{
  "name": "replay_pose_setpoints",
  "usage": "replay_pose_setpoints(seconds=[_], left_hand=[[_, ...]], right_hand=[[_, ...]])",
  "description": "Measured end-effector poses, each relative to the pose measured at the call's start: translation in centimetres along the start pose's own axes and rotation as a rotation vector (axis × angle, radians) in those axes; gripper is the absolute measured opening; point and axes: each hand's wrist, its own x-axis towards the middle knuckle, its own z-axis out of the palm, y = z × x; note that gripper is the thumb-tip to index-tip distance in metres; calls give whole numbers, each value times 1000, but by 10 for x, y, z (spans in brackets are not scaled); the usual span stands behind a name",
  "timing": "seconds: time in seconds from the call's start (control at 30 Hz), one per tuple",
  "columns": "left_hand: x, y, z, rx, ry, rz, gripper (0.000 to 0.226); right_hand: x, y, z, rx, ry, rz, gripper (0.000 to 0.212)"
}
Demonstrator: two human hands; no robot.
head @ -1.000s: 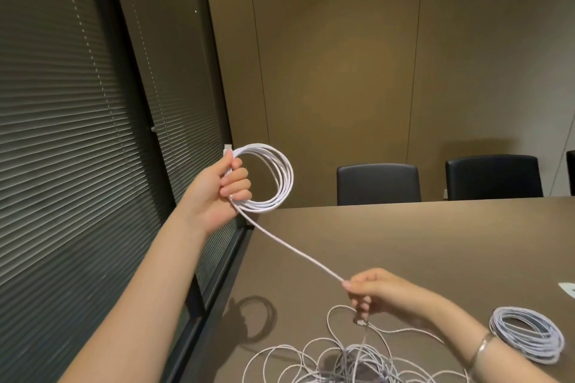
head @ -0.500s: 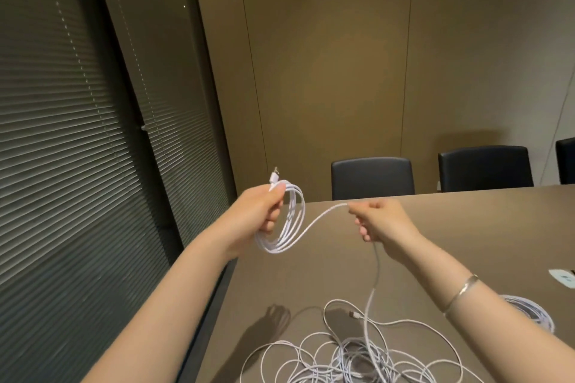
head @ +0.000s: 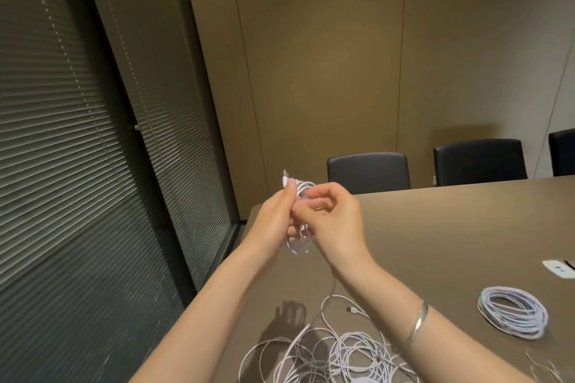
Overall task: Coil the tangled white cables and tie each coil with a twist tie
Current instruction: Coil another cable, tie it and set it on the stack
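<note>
My left hand [head: 275, 214] grips a small coil of white cable [head: 299, 245] held above the table's near left corner, a plug end sticking up past the thumb. My right hand [head: 334, 218] is pressed against the coil's right side, its fingers pinching a strand of the same cable onto it. The cable's free length drops from the hands to a tangled heap of white cables [head: 336, 351] on the brown table [head: 451, 227]. A finished white coil [head: 511, 311] lies flat at the right.
Black chairs [head: 368, 172] stand along the table's far edge. A small white plate [head: 558, 269] sits in the table at the far right. Thin wire pieces [head: 544, 365], perhaps twist ties, lie at the bottom right. Dark blinds [head: 77, 165] fill the left side.
My right hand has carried the cable strand from low over the table up to the coil and now meets the left hand. The left hand lowered the coil toward the middle.
</note>
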Motion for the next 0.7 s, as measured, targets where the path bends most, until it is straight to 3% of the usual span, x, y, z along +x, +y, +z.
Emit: replay_pose_setpoints(seconds=[0.17,0.3,0.5,0.7], left_hand=[[-2,4,3,-114,32,-10,22],[5,16,-4,-426,21,-68,34],[17,34,-35,-802,-82,-77,40],[14,38,-55,-825,-144,-154,39]], right_hand=[[-9,5,8,-139,12,-174,30],[-20,20,2,-190,-66,-162,38],[-24,67,-16,-196,-352,28,12],[-7,85,-49,-202,-617,274,26]])
